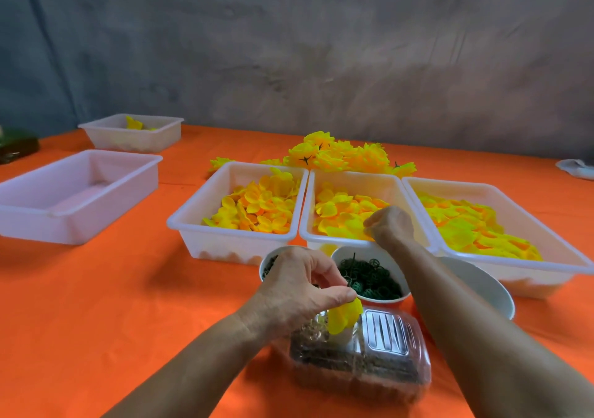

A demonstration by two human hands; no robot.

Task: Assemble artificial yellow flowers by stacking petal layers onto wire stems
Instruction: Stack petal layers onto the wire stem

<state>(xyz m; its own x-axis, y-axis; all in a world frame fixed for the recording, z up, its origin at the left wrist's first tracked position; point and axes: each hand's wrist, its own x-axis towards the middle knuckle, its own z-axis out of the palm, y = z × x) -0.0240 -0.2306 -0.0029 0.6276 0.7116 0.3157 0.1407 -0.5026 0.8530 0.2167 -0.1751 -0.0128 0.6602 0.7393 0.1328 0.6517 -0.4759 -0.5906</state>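
My left hand [302, 289] pinches a thin green wire stem [352, 268] with small yellow petals [344, 316] hanging below the fingers, above a clear plastic box [360, 356]. My right hand [390, 224] reaches into the middle white tray [353, 240], its fingertips curled on the yellow petals there; whether it has hold of a petal I cannot tell. Yellow petal layers fill the left tray [231, 234] and the right tray [514, 266]. A heap of finished yellow flowers [344, 157] lies behind the trays.
A white cup of green rings [373, 276] stands in front of the middle tray, another cup [268, 265] sits behind my left hand, and a white bowl [482, 289] lies under my right forearm. Two more white trays [77, 192] [135, 131] stand far left on the orange cloth.
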